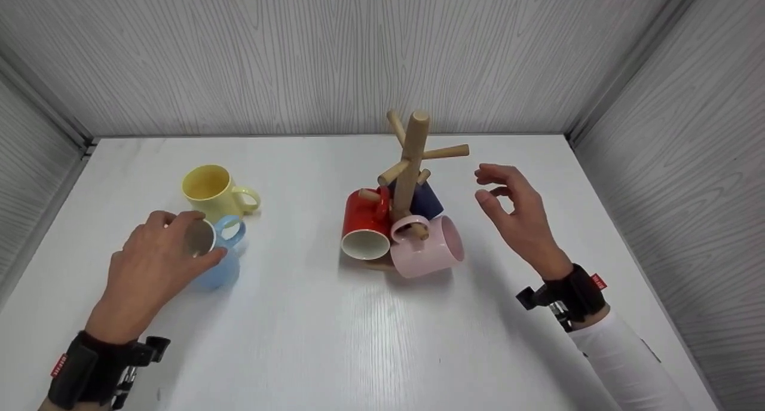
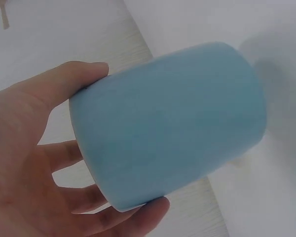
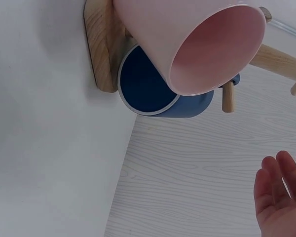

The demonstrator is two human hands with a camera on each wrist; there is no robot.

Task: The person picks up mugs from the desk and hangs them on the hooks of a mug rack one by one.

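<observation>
My left hand (image 1: 156, 257) grips a light blue mug (image 1: 222, 261) by its rim on the white table, fingers curled over the opening; in the left wrist view thumb and fingers clasp the blue mug (image 2: 172, 143). A yellow mug (image 1: 212, 191) stands upright just behind it. A wooden mug tree (image 1: 409, 166) in the middle holds a red mug (image 1: 364, 223), a dark blue mug (image 1: 425, 201) and a pink mug (image 1: 427, 250) on its lower pegs. My right hand (image 1: 515, 211) hovers open to the right of the tree, holding nothing; the right wrist view shows the pink mug (image 3: 207, 44) and dark blue mug (image 3: 153, 91).
The white table (image 1: 334, 333) is boxed in by grey wood-grain walls at the back and both sides. Upper pegs of the tree carry nothing. Black wrist straps sit on both forearms.
</observation>
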